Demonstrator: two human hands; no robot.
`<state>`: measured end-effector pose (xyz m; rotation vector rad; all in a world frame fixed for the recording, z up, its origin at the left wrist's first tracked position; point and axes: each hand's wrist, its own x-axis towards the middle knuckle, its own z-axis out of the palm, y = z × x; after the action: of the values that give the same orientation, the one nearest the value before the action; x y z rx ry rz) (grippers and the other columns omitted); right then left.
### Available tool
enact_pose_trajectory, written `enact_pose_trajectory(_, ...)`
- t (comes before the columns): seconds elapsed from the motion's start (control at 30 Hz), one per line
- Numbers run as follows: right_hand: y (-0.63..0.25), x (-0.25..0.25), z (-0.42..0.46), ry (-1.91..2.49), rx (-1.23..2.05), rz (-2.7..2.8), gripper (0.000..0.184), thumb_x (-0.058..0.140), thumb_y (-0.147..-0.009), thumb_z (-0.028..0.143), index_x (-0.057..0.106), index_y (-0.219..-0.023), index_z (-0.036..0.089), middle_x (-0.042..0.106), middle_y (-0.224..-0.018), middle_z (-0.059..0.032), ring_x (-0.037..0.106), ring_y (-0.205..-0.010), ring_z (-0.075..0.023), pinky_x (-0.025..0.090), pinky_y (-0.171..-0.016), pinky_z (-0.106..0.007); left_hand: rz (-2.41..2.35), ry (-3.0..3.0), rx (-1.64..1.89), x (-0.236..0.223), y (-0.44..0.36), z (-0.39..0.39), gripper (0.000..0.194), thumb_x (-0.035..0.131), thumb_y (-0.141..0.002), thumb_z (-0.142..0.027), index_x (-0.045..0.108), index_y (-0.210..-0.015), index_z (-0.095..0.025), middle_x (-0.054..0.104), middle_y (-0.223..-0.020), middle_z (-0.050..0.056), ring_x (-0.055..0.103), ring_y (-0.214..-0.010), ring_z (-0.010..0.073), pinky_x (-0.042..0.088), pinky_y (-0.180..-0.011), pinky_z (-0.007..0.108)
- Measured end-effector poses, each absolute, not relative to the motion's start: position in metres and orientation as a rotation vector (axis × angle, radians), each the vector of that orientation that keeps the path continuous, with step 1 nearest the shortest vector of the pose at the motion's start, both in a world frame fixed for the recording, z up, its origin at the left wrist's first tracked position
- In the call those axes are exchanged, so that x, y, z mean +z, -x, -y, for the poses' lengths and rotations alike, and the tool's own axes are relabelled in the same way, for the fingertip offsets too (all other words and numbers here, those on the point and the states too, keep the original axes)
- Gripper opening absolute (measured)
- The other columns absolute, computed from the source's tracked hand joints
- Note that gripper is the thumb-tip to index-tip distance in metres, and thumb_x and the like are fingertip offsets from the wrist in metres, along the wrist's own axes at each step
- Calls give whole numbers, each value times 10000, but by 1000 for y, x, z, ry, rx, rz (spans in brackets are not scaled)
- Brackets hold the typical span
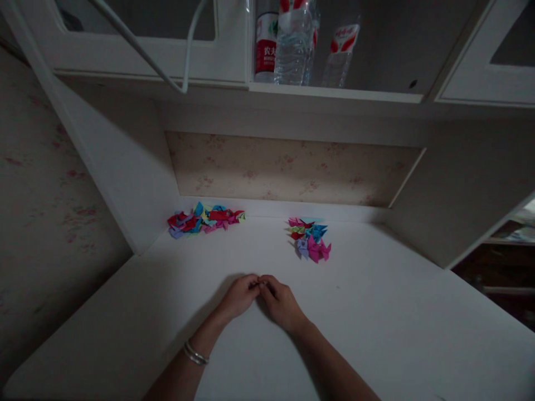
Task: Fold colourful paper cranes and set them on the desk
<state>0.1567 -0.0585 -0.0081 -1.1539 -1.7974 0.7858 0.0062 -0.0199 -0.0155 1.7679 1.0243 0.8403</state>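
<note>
My left hand (241, 296) and my right hand (281, 303) meet over the middle of the white desk, fingertips pressed together. Both are closed in a pinch, and whatever sits between the fingers is hidden or too small to name. Beyond my right hand lies a small group of folded paper figures (318, 249) in pink, purple, blue, red and green. Further left, against the back edge, a longer heap of colourful folded paper pieces (200, 220) is spread out. Neither hand touches these papers.
White desk surface (401, 312) stretches around my hands, with side panels (125, 167) left and right. Overhead, an open shelf holds clear plastic bottles (290, 55) and a red-labelled bottle (266, 50). A white bent rod (146, 50) hangs before the cabinet door.
</note>
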Motion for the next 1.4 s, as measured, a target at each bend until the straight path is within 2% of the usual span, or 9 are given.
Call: enact_pose_trajectory(1.4, -156, -5, 61, 1176, 777, 1812, 253, 402, -943, 297, 607, -1063, 211, 691, -946, -35, 637, -852, -166, 466, -786, -268, -1079, -1801, 812, -11, -6, 21, 212, 483, -770, -244, 665, -827, -149, 685, -807, 39, 602, -781, 185, 437, -710, 259)
